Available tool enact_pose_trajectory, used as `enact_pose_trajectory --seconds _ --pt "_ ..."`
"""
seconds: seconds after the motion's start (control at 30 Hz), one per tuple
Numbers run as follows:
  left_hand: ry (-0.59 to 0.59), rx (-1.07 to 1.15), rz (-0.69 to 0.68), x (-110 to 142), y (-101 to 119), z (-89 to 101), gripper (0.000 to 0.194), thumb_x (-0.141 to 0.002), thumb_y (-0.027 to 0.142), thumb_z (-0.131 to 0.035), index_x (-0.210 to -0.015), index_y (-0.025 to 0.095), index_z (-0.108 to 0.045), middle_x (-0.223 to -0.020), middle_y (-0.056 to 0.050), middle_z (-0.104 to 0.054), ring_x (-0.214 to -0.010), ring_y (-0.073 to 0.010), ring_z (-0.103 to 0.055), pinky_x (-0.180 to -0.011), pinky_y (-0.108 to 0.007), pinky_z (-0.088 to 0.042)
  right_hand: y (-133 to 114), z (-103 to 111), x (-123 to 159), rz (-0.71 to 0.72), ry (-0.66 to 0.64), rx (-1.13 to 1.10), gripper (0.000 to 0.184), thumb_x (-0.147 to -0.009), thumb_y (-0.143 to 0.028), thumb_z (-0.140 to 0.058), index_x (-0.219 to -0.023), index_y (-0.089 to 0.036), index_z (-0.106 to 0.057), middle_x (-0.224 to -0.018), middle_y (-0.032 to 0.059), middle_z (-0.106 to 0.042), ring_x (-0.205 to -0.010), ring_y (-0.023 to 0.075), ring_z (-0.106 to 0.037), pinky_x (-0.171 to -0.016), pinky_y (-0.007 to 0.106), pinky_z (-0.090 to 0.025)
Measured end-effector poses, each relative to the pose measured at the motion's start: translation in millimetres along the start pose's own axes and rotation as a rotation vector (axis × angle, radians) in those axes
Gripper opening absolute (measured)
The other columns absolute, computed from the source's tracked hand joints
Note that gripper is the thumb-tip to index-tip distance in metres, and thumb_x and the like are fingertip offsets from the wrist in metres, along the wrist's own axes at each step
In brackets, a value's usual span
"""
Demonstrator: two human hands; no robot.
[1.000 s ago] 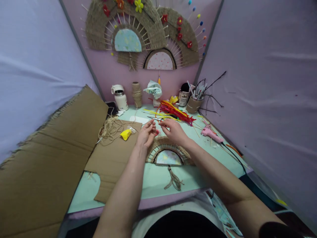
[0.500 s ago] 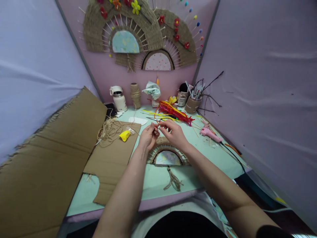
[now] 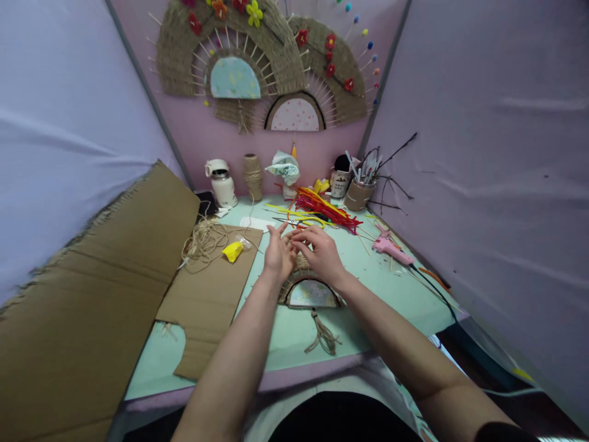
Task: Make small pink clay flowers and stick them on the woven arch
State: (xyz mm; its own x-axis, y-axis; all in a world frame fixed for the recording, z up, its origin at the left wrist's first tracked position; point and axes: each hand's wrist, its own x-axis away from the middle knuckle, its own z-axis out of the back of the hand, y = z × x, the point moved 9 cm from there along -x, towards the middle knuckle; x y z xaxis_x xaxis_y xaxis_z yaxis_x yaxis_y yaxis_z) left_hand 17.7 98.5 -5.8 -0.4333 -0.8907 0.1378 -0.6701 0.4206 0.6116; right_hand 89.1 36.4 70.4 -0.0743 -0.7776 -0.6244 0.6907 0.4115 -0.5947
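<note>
My left hand (image 3: 278, 253) is raised over the woven twine fan (image 3: 302, 263), palm turned inward, with thumb and fingers apart. Close against its fingers, my right hand (image 3: 321, 250) pinches with thumb and fingertips. Whatever lies between the fingertips is too small or hidden to make out. Below the hands, the fan rests on the table with a patterned half-round centre (image 3: 313, 293) and a twine tassel (image 3: 323, 334) toward me. Partly covering its upper part are both hands. Scissors (image 3: 310, 223) with yellow handles lie just beyond them.
Red and yellow pipe cleaners (image 3: 329, 209) are heaped at the back. A pink glue gun (image 3: 391, 248) lies to the right, its cord trailing off the edge. On the left are cardboard (image 3: 214, 282), tangled twine (image 3: 205, 242) and a yellow piece (image 3: 232, 251). A white bottle (image 3: 224, 187) stands behind.
My left hand has opened out, its thumb and fingers spreading from a closed pinch. The small red thing seen at its fingertips no longer shows. My right hand stays pinched, shifted slightly.
</note>
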Motion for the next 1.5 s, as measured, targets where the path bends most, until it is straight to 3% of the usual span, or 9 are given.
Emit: enact_pose_trajectory --seconds 0.1,0.2,0.4,0.57,0.77,0.93,1.13,1.37,1.5 --pt "-0.073 0.186 0.131 1 -2 -2.9 0.07 -0.081 0.077 -0.027 -0.119 0.022 -0.051 -0.107 -0.013 -0.063 -0.084 -0.0207 -0.065 -0.065 -0.032 -0.053 -12 -13 11 0.118 -0.065 0.081 0.017 -0.091 -0.022 -0.054 -0.092 -0.016 -0.07 -0.091 0.0079 -0.064 -0.09 0.0191 -0.056 -0.084 0.031 -0.046" --pt "-0.067 0.276 0.127 1 3 0.4 0.074 -0.081 0.077 -0.024 -0.122 0.021 -0.049 -0.119 -0.017 -0.059 -0.1 -0.0252 -0.063 -0.076 -0.039 -0.054 -16 -24 21 0.163 -0.158 0.17 0.027 -0.096 -0.026 -0.046 -0.105 -0.017 -0.069 -0.1 0.0095 -0.064 -0.096 0.0206 -0.052 -0.088 0.034 -0.045" --pt "-0.09 0.267 0.12 3 -1 -2.1 0.073 -0.08 0.078 -0.026 -0.119 0.022 -0.052 -0.121 -0.017 -0.059 -0.109 -0.0292 -0.06 -0.083 -0.048 -0.052 -12 -32 29 0.09 -0.289 0.377 0.047 -0.095 -0.041 -0.045 -0.137 -0.021 -0.049 -0.141 0.0123 -0.043 -0.125 0.029 -0.035 -0.103 0.047 -0.036" --pt "-0.097 0.296 0.1 3 4 0.1 0.072 -0.079 0.079 -0.028 -0.115 0.023 -0.055 -0.123 -0.016 -0.058 -0.114 -0.0317 -0.057 -0.082 -0.05 -0.051 -18 -40 42 0.136 -0.41 0.412 0.054 -0.093 -0.05 -0.045 -0.141 -0.025 -0.044 -0.149 0.0107 -0.035 -0.132 0.0309 -0.029 -0.107 0.049 -0.03" --pt "-0.132 0.295 0.141 7 -1 -7.5 0.074 -0.078 0.08 -0.029 -0.112 0.021 -0.059 -0.119 -0.017 -0.06 -0.11 -0.0308 -0.058 -0.084 -0.051 -0.05 -5 -31 36 0.057 -0.322 0.477 0.055 -0.093 -0.049 -0.047 -0.142 -0.026 -0.042 -0.152 0.0111 -0.03 -0.136 0.0313 -0.025 -0.107 0.05 -0.028" --pt "-0.156 0.241 0.13 9 1 -10.2 0.077 -0.078 0.081 -0.025 -0.115 0.022 -0.058 -0.124 -0.016 -0.058 -0.112 -0.0302 -0.058 -0.084 -0.048 -0.05 -18 -38 43 0.15 -0.389 0.449 0.06 -0.091 -0.055 -0.046 -0.143 -0.026 -0.041 -0.154 0.0112 -0.028 -0.139 0.0306 -0.021 -0.11 0.05 -0.024" --pt "-0.111 0.268 0.157 11 -2 -12.9 0.077 -0.076 0.082 -0.028 -0.111 0.021 -0.061 -0.118 -0.017 -0.061 -0.109 -0.0314 -0.058 -0.083 -0.051 -0.05 -10 -26 38 0.078 -0.317 0.497 0.059 -0.09 -0.054 -0.048 -0.142 -0.027 -0.043 -0.155 0.0114 -0.027 -0.14 0.0326 -0.02 -0.109 0.052 -0.025" --pt "-0.16 0.263 0.113 8 1 -10.3 0.076 -0.078 0.081 -0.024 -0.112 0.023 -0.06 -0.122 -0.015 -0.06 -0.113 -0.03 -0.058 -0.082 -0.047 -0.052 -24 -37 47 0.151 -0.417 0.469 0.063 -0.088 -0.057 -0.05 -0.142 -0.026 -0.043 -0.155 0.0112 -0.026 -0.141 0.0322 -0.02 -0.112 0.052 -0.021" --pt "-0.177 0.258 0.143 9 -3 -13.6 0.078 -0.078 0.081 -0.024 -0.112 0.021 -0.06 -0.12 -0.017 -0.061 -0.111 -0.0308 -0.059 -0.082 -0.048 -0.051 -12 -28 42 0.088 -0.342 0.503 0.062 -0.089 -0.057 -0.048 -0.142 -0.026 -0.042 -0.156 0.0111 -0.025 -0.142 0.032 -0.018 -0.112 0.052 -0.019"
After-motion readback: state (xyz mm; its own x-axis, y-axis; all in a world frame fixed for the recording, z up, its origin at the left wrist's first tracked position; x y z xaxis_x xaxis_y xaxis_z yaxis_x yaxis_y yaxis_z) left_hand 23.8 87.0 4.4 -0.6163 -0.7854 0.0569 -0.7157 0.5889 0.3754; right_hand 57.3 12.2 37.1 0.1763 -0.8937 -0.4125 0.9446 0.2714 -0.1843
